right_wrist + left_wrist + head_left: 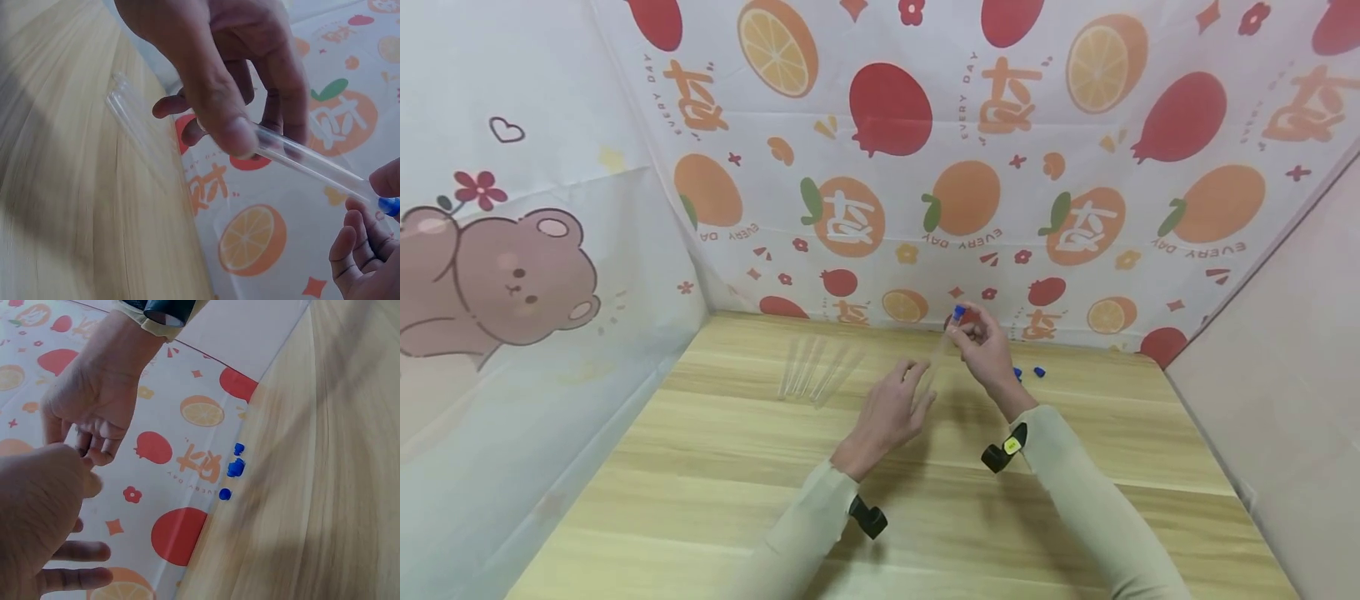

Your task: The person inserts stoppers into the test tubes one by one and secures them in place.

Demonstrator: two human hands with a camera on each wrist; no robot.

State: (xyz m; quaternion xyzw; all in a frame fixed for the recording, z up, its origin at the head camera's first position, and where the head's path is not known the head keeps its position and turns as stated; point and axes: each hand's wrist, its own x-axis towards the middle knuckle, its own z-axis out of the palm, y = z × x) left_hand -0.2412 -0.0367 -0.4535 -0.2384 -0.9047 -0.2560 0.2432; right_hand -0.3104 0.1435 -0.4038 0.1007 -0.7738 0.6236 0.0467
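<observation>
Between my two hands is a clear test tube (936,364) with a blue cap (958,312) at its upper end, tilted above the table. My left hand (887,412) pinches its lower part; in the right wrist view the thumb lies along the clear tube (315,164). At the top, my right hand (988,352) grips the tube by the capped end, fingertips right at the blue cap (390,206). The left wrist view shows both hands close together, the tube hidden behind the left hand (37,512).
Several clear tubes (808,371) lie side by side at the back left of the wooden table (700,483). Loose blue caps (235,467) lie near the back edge, right of my right hand. Printed cloth walls (891,108) stand behind and beside the table.
</observation>
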